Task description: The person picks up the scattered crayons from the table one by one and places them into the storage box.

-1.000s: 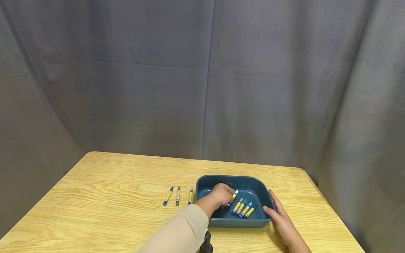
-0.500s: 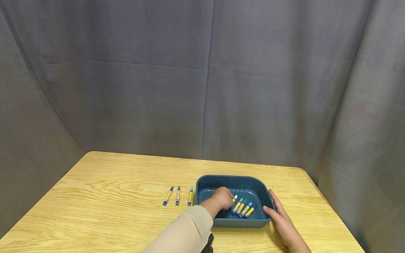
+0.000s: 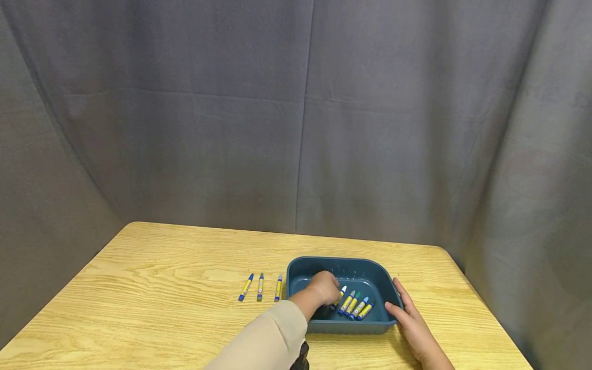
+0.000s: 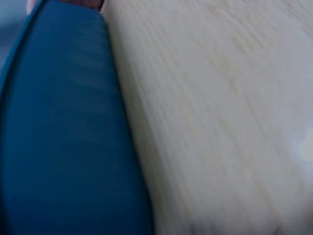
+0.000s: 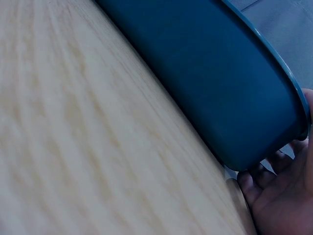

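A person's left hand [image 3: 325, 289] reaches into a dark teal plastic tub [image 3: 300, 268] on a light wood table [image 3: 162, 288], fingers curled round a white-capped marker [image 3: 340, 295] at the left end of a row on the tub's floor. Whether the marker is lifted or resting on the bottom can't be told from the head view. Beside it lie four more markers [image 3: 355, 306], side by side, slanted, w/ yellow-and-blue barrels and grey, green and blue caps.

The right hand [image 3: 407, 318] rests against the tub's right outer wall near the front corner, fingers straight and relaxed, thumb along the rim; in the right wrist view the fingertips [image 5: 254, 183] sit under the tub's corner, touching it. It holds nothing else.

Three more markers [image 3: 260, 287] lie on the table just left of the tub, roughly parallel, approx. evenly spaced; the nearest sits close beside the tub's left wall. The left arm wears a beige sleeve [image 3: 268, 339]. A grey cloth backdrop [image 3: 296, 113] hangs behind the table. The left wrist view is blurred, showing only the tub wall and table top.
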Demonstrator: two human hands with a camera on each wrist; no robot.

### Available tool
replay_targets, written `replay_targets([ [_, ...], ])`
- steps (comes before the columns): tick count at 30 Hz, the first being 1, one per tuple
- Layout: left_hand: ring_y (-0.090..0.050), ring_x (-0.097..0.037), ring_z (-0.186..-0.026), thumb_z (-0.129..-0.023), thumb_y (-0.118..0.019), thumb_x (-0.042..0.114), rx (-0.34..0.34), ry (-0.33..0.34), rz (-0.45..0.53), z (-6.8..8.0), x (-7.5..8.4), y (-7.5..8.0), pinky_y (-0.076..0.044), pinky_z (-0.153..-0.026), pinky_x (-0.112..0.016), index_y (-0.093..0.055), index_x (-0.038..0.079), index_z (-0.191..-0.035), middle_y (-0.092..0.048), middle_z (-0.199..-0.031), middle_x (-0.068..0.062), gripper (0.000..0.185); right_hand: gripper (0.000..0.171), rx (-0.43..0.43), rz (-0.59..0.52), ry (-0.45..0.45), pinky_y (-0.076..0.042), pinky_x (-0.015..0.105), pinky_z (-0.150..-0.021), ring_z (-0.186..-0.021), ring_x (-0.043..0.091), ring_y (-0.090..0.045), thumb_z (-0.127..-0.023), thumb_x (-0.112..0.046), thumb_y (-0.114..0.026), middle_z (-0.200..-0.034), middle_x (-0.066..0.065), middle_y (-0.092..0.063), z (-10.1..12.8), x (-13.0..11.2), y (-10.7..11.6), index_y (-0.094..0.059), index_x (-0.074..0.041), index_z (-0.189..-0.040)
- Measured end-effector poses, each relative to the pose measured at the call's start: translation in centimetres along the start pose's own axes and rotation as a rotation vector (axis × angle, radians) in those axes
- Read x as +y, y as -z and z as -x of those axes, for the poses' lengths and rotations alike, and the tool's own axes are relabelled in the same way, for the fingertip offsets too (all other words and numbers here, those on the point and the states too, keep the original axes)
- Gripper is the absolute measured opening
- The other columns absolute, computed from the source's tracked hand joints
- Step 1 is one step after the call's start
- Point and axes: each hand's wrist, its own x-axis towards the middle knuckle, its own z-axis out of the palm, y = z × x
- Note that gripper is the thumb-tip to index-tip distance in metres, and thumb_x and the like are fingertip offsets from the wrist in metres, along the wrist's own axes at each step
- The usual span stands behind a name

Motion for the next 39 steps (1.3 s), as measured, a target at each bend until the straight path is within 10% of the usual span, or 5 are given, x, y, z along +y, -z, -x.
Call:
replay_targets([
  [8, -0.062, -0.023, -0.093, -0.085, -0.068, 0.004, 0.033, -0.072, 0.155, 0.6, -0.5, 3.2, -0.055, -0.084, -0.038, -0.066, -0.004, -0.120, -0.067, -0.115, -0.018, 0.036, 0.076, -0.013, 0.006, 0.003, -0.029, -0.003, -0.086, -0.150, 0.040, 0.002, -0.100, -0.020, -0.048, -0.165, 0.014, 0.008, 0.0, -0.1, 0.0, -0.001, -0.013, -0.159],
  [14, -0.053, -0.014, -0.073, -0.087, -0.066, 0.003, 0.053, -0.095, 0.276, 1.1, -2.3, 6.0, -0.051, -0.065, -0.027, -0.062, -0.006, -0.125, -0.064, -0.102, -0.015, 0.039, 0.076, -0.013, 0.009, -0.004, -0.029, -0.003, -0.085, -0.150, 0.041, 0.000, -0.100, -0.020, -0.048, -0.165, 0.015, 0.008, 0.1, -0.1, 0.0, 0.000, -0.013, -0.159],
  [28, -0.061, -0.023, -0.095, -0.094, -0.057, 0.005, 0.198, 0.040, 0.356, 3.1, -10.8, 13.0, -0.056, -0.078, -0.035, -0.055, -0.006, -0.133, -0.061, -0.119, -0.021, 0.040, 0.077, -0.027, 0.000, -0.021, -0.030, -0.003, -0.083, -0.150, 0.042, 0.000, -0.100, -0.020, -0.048, -0.164, 0.016, 0.010, 0.1, -0.2, 0.2, 0.003, -0.014, -0.158],
  [39, -0.059, -0.020, -0.080, -0.092, -0.057, 0.003, 0.187, 0.111, 0.325, 4.9, -14.5, 12.9, -0.053, -0.069, -0.030, -0.052, -0.011, -0.133, -0.059, -0.114, -0.022, 0.043, 0.077, -0.031, 0.004, -0.018, -0.030, -0.003, -0.084, -0.150, 0.041, 0.002, -0.101, -0.020, -0.048, -0.165, 0.015, 0.010, 0.0, -0.1, 0.0, 0.003, -0.013, -0.158],
])
